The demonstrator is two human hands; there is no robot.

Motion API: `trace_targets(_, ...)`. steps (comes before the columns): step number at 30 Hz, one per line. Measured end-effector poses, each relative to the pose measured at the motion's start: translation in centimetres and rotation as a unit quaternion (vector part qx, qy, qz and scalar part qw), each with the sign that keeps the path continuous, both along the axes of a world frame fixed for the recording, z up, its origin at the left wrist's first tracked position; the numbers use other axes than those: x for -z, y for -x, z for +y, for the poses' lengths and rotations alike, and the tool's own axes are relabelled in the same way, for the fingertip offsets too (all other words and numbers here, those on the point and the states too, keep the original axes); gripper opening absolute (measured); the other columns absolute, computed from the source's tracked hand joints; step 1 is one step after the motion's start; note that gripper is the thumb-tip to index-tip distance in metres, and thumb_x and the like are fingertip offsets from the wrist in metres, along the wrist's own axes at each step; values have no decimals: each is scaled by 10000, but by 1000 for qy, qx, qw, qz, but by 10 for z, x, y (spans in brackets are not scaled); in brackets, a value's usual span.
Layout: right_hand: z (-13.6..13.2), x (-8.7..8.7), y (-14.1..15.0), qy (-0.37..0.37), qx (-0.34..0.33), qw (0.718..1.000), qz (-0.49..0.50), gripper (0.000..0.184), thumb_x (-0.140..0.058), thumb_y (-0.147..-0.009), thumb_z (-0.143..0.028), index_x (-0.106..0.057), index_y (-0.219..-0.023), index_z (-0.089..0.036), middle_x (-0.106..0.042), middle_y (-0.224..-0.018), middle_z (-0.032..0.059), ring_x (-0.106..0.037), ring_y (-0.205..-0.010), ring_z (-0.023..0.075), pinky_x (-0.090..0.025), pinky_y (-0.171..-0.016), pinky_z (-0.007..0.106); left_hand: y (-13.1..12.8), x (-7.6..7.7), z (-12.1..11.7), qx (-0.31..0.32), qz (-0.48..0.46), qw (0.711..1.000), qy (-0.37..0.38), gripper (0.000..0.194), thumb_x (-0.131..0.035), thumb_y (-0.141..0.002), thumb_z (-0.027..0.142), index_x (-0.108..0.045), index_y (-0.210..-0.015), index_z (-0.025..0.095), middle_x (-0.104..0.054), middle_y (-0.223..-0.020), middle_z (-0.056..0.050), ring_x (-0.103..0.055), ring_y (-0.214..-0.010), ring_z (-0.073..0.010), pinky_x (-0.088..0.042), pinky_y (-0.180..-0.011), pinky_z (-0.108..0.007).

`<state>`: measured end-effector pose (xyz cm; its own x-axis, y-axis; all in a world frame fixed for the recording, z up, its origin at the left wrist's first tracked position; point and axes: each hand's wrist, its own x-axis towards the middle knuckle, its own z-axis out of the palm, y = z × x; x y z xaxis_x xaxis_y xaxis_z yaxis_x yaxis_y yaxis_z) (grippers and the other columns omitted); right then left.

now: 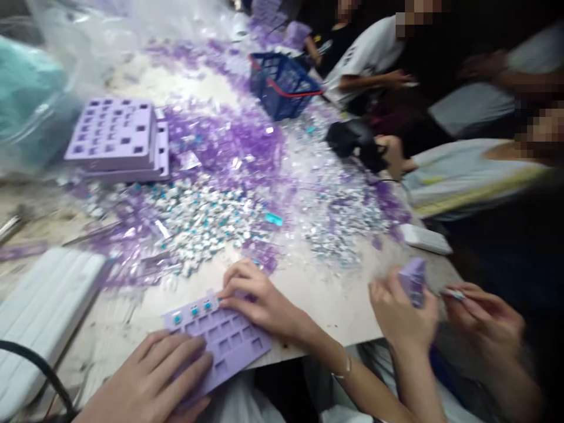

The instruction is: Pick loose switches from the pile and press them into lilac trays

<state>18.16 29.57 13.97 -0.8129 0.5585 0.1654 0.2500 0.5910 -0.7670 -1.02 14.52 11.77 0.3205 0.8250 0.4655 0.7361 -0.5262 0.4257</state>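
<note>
A light purple keyboard plate (pixel 235 358) with square cut-outs lies tilted at the table's near edge. My left hand (pixel 163 370) grips its left part, fingers laid across the top and the thumb at the near edge. Several white key switches with teal tops, such as this key switch (pixel 194 309), sit in the plate's far row. At the end of that row, my right hand (pixel 258 294) has its fingers closed on another small switch, mostly hidden by the fingertips.
Loose switches (pixel 207 217) and purple scraps (pixel 229 141) cover the table. Stacked purple plates (pixel 110 132) stand behind, left of a blue basket (pixel 282 88). White bars (pixel 48 317) lie left. At right, a co-worker's hands (pixel 405 311) hold a purple piece (pixel 413 282); others sit beyond.
</note>
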Motion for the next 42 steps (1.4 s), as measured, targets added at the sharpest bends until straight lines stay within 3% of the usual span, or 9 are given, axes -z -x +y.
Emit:
trace_targets(4, 0, 1, -1, 31, -6, 999, -6, 31, -637, -886, -173, -662, -881, -192, -600, -924, 26, -524, -954, 162, -437, -891, 332, -1, -12, 3, 18, 36, 999, 29, 235, -469, -977, 276, -666, -1083, 204, -707, -1048, 25, -610, -955, -148, -407, -919, -305)
trace_targets(8, -2, 1, 0, -14, -13, 1000, -14, 49, -624, -894, -181, -671, -899, -193, -602, -947, 45, -509, -950, 180, -457, -848, 347, -3, -4, -4, 2, 20, 999, 29, 252, -617, -903, 326, -647, -1117, 196, -694, -1113, 13, -589, -1029, -161, -377, -992, -325)
trace_targets(14, -2, 4, 2, -82, -7, 997, -1, 80, -599, -899, -137, -664, -918, -179, -608, -897, 58, -516, -905, 183, -480, -788, 336, -4, 2, -9, 4, 25, 1000, 0, 241, -638, -887, 314, -665, -1085, 178, -700, -1096, 3, -590, -1024, -155, -327, -1071, -327)
trace_targets(20, -1, 3, 3, -88, -28, 996, 6, 71, -590, -908, -132, -637, -935, -178, -646, -878, 42, -576, -888, 170, -478, -784, 329, -2, 2, -7, 11, 28, 1000, 4, 209, -622, -906, 297, -673, -1074, 184, -703, -1085, 13, -585, -1030, -144, -281, -1114, -323)
trace_targets(26, 2, 4, 3, -51, -29, 998, -3, 48, -593, -910, -145, -630, -892, -171, -626, -882, 40, -570, -859, 158, -473, -767, 325, -3, 4, -7, 8, 17, 1000, 8, 187, -612, -913, 291, -682, -1058, 196, -705, -1089, 18, -587, -1029, -139, -274, -1118, -314)
trace_targets(38, -1, -10, 9, -180, -67, 979, -70, 128, -480, -950, -120, -553, -847, -144, -595, -853, 78, -513, -842, 185, -468, -726, 316, 0, 15, -18, 30, 20, 999, 18, 313, -679, -862, 295, -655, -1164, 215, -660, -1209, 13, -539, -1133, -151, -149, -1207, -349)
trace_targets(42, 4, -14, 11, -167, -102, 975, -109, 138, -464, -957, -115, -524, -837, -149, -593, -855, 77, -498, -817, 177, -456, -702, 306, 1, 15, -18, 38, 28, 999, 23, 354, -696, -845, 300, -647, -1184, 207, -642, -1238, 2, -527, -1153, -161, -146, -1211, -358)
